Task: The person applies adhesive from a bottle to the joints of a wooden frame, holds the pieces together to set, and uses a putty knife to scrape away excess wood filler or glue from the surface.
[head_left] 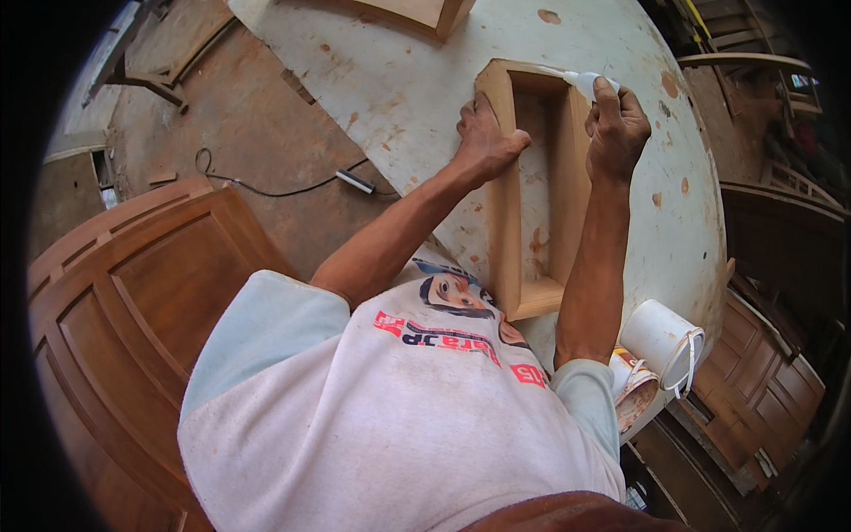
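Observation:
A rectangular, open-bottomed wooden frame (pixel 507 222), deep like a drawer, rests on the white tabletop, its long sides running away from me. My left hand (pixel 486 142) grips its left long side near the far corner, thumb over the top edge. In my right hand (pixel 616 129), above the far right corner, is a small white squeeze bottle (pixel 585 83). Its narrow nozzle points left along the frame's far edge, close to or touching the wood. My fingers hide most of the bottle's body.
The stained white table (pixel 656 204) carries another wooden piece (pixel 425 16) at its far edge. A white bucket (pixel 654 332) and a smaller stained tub (pixel 634 390) stand near my right arm. Panelled wooden doors (pixel 168 284) lean at left. A black cable (pixel 275 193) crosses the dirt floor.

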Demonstrator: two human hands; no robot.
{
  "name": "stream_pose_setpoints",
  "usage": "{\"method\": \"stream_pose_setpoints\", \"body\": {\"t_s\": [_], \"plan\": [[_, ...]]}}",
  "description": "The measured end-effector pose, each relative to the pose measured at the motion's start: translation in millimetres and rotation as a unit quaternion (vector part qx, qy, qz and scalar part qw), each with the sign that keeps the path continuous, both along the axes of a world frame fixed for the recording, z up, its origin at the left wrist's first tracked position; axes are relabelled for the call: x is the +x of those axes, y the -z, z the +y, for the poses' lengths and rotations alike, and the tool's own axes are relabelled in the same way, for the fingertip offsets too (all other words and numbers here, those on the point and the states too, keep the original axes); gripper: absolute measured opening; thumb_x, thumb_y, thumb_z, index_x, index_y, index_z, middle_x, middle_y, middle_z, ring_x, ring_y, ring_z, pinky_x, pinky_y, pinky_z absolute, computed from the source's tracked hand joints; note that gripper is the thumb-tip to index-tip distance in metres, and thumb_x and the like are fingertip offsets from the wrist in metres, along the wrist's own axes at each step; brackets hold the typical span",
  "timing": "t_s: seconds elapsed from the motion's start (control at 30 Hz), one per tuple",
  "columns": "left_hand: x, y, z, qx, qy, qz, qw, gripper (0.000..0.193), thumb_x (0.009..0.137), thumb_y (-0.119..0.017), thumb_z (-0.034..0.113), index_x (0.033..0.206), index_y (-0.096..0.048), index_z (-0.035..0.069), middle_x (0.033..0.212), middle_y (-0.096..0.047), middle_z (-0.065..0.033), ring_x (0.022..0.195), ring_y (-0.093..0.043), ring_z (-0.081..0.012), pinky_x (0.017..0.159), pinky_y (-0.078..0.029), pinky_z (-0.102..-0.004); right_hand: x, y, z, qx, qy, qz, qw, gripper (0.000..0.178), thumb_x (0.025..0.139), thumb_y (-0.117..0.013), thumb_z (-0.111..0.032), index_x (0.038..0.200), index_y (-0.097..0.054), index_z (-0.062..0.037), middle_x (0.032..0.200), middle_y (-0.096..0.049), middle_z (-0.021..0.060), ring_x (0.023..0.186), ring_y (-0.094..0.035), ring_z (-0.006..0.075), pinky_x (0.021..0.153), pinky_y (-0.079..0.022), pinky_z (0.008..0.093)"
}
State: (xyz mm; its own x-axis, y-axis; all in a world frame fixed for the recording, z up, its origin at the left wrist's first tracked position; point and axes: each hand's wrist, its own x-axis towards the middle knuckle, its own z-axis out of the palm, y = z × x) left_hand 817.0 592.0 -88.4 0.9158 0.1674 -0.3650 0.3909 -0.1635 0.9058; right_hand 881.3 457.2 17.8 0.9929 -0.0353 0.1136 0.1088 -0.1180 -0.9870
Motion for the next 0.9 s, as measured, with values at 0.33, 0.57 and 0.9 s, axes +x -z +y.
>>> {"method": "stream_pose_setpoints", "body": {"t_s": [0.33, 0.57, 0.9], "plan": [[-13.7, -70.0, -13.3, -0.048, -0.019, -0.188, 0.981, 0.098, 0.077, -0.064, 0.014, 0.154, -0.010, -0.013, 0.150, -0.023, -0.0375, 0.141, -0.030, -0.0489, 0.120, -0.031, -0.0464, -71.5, -73.0, -89.1, 0.265, 0.069, -0.131, 0.953, 0.026, 0.097, -0.066, -0.023, 0.081, -0.052, -0.0085, 0.063, -0.038, -0.0028, 0.052, -0.032, 0.0075, 0.051, -0.029, 0.0248], [-26.2, -165.5, -28.7, 0.031, 0.036, -0.516, 0.855, 0.094, 0.077, -0.053, -0.003, 0.157, -0.006, -0.012, 0.158, -0.018, -0.0337, 0.151, -0.018, -0.0468, 0.123, -0.026, -0.0511, -112.1, -147.0, -141.0, 0.442, -0.037, -0.237, 0.864, 0.025, 0.103, -0.060, -0.023, 0.103, -0.055, 0.0014, 0.073, -0.048, 0.0022, 0.056, -0.045, 0.0092, 0.056, -0.042, 0.0251], [-63.8, -152.0, -70.6, 0.104, 0.058, -0.633, 0.765, 0.089, 0.077, -0.051, -0.003, 0.158, -0.014, -0.006, 0.161, -0.018, -0.0297, 0.152, -0.020, -0.0437, 0.124, -0.022, -0.0510, -126.4, -172.7, -171.6, 0.336, 0.035, -0.307, 0.890, 0.045, 0.102, -0.057, -0.028, 0.131, -0.053, 0.0050, 0.096, -0.063, 0.0116, 0.086, -0.061, 0.0199, 0.090, -0.051, 0.0355]]}}
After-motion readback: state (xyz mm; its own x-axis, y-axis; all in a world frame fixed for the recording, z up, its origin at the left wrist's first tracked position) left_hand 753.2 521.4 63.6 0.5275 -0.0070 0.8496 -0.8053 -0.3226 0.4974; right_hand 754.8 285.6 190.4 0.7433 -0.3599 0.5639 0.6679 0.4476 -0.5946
